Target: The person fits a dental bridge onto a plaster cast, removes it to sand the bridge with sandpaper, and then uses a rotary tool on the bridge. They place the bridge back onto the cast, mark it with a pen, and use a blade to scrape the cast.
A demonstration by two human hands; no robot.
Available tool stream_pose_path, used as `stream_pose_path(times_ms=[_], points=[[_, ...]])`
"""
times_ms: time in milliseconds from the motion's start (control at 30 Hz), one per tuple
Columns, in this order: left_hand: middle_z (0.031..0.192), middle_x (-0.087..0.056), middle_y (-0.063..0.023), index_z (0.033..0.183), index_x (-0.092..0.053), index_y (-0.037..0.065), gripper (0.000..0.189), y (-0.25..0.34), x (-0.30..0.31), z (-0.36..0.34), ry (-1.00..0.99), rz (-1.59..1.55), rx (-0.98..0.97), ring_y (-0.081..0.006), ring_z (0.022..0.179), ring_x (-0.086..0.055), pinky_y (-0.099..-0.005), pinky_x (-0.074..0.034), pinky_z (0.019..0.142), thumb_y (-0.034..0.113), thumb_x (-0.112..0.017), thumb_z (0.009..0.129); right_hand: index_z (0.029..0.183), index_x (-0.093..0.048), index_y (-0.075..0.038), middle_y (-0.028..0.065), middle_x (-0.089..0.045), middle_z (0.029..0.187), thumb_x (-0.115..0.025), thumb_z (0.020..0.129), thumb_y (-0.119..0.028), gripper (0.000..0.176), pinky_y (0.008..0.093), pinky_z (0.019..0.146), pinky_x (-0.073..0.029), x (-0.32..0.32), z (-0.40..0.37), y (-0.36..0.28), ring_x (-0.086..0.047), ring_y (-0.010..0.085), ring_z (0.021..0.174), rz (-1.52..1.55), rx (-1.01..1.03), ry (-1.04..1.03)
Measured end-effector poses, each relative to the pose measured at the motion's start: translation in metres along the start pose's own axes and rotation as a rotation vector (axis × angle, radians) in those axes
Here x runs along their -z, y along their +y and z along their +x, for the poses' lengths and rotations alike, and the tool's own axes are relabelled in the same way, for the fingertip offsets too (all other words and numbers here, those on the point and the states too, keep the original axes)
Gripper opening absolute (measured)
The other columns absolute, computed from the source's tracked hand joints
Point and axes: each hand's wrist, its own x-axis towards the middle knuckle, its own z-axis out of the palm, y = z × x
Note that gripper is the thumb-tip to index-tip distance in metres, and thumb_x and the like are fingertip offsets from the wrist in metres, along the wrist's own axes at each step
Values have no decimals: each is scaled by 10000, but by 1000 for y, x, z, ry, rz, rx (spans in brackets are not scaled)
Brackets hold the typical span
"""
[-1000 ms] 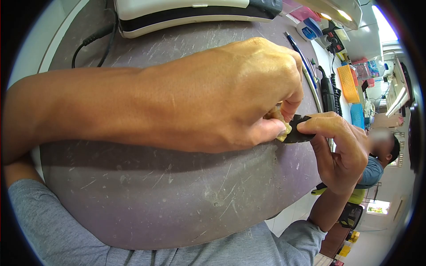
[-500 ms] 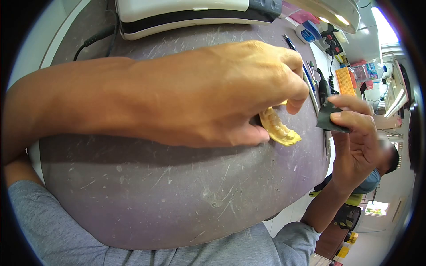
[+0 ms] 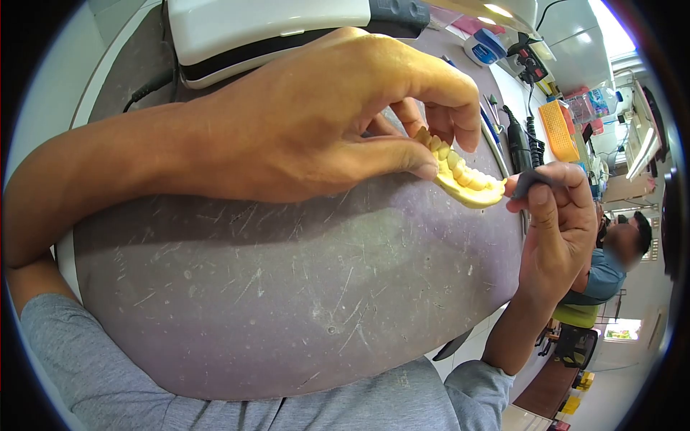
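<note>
My left hand (image 3: pixel 338 118) reaches in from the left with its back to me. Thumb and fingers pinch one end of a yellow dental cast (image 3: pixel 471 188), a curved arch with a row of teeth along it. My right hand (image 3: pixel 564 226) holds a small dark grey piece of sandpaper (image 3: pixel 530 182), bent between thumb and fingers. The sandpaper and fingertips are right at the cast's free right end. Part of the cast is hidden behind my left thumb and fingers.
A scratched grey worktop (image 3: pixel 287 302) spreads below my hands. Behind stands a white and black device (image 3: pixel 269 32) with a cable. Toward the right are a blue-and-white jar (image 3: pixel 485 47), a black handpiece (image 3: pixel 516 140) and an orange basket (image 3: pixel 558 131). A person (image 3: pixel 611 266) sits farther off.
My left hand has closed around the cast's end and turned it, so its teeth show more. My right hand has moved left, bringing the sandpaper to the cast's other end.
</note>
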Motion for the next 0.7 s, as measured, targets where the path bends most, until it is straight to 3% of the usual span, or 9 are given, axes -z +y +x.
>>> stream_pose_path(times_ms=[233, 300, 700], points=[[1071, -651, -53, 1099, -631, 27, 240, 5, 1, -1, 9, -11, 15, -144, 1017, -625, -334, -575, 903, 89, -694, 876, 1014, -534, 12, 238, -691, 1027, -633, 956, -114, 170, 306, 862, -536, -8, 3, -2, -684, 255, 999, 25, 219, -85], [1071, -649, -52, 1095, -631, 29, 235, 6, 1, 0, 2, -8, 28, -144, 1017, -624, -337, -577, 905, 90, -694, 877, 1049, -468, -4, 275, -645, 1104, -565, 991, -139, 177, 403, 974, -487, -5, 3, -5, -646, 370, 1097, -66, 218, -228], [1038, -621, -48, 1057, -605, 13, 216, 2, -1, 0, 34, -19, -16, -144, 997, -628, -316, -578, 905, 82, -695, 873, 1038, -475, 0, 276, -668, 1032, -585, 989, -180, 216, 448, 970, -489, -11, 5, -8, -669, 327, 1013, -51, 188, -251]])
